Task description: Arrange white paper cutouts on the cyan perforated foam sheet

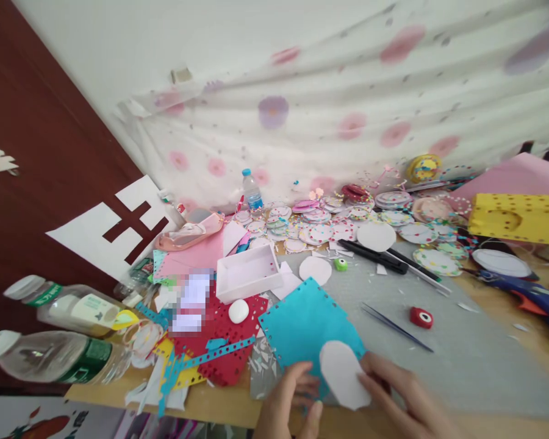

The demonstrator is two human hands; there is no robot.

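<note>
In my right hand (400, 393), thumb and fingers pinch the right edge of a white paper oval (344, 373), tilted above the table's front edge. My left hand (293, 396) is just left of it, fingers apart and holding nothing. Behind the oval lies a blue sheet (308, 323) with small punched notches along its edges. To the right on the grey mat (443, 268) are tweezers (398, 327) and a small red paper punch (421, 317). A green punch (341, 264) sits farther back beside a white paper circle (315, 270).
A white box (248, 272), red punched paper (229, 360) and a white oval object (238, 311) lie left. Plastic bottles (86, 360) lean at the far left. Several decorated discs (322, 233) line the back, a black cutter (373, 255) before them. A blue-handled tool (531, 299) lies right.
</note>
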